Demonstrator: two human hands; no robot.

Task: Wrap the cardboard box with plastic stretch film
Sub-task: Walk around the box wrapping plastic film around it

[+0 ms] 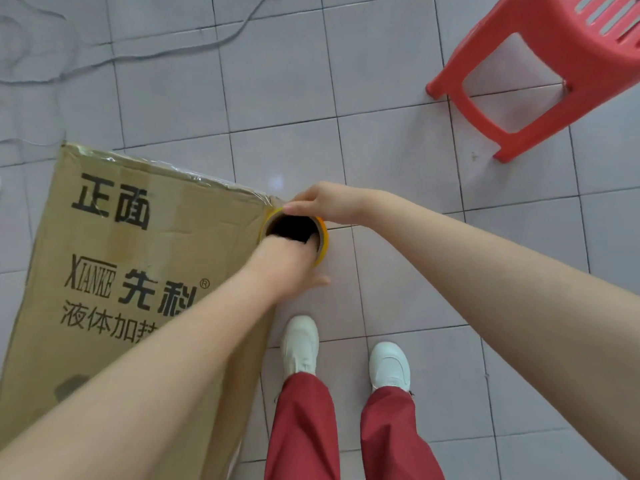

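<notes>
Down at the far right corner of the large brown cardboard box [138,271], we hold a roll of clear plastic stretch film [323,242] wound on a brown cardboard tube with a yellow rim. The box stands on the pale tiled floor [381,133] with its broad face, printed in black lettering, turned towards us. It is shut, so we cannot tell what is in it. A band of shiny clear film [194,176] already lies along the box's far edge and runs to the corner, where the roll touches the box.

The tube is hollow and dark inside. The fingers of our left hand [287,268] are pushed into it and hidden from the knuckles on, while the thumb lies outside, stretched out under the roll's near side. We cannot tell how far the hidden fingers curl, but the hand has hold of the roll by its core. Our right hand [325,202] is at the far side of the same corner, fingers bent over the tube's far rim and thumb pressed flat on that rim, pinching it. Both forearms are bare.

Just beside the box's right edge stand our two white shoes [299,344] under dark red trousers [304,427]. Well apart from the box, beyond its right corner, stands a red plastic stool [595,64]. Beyond the box's far left corner a thin grey cable [156,55] loops over the tiles.
</notes>
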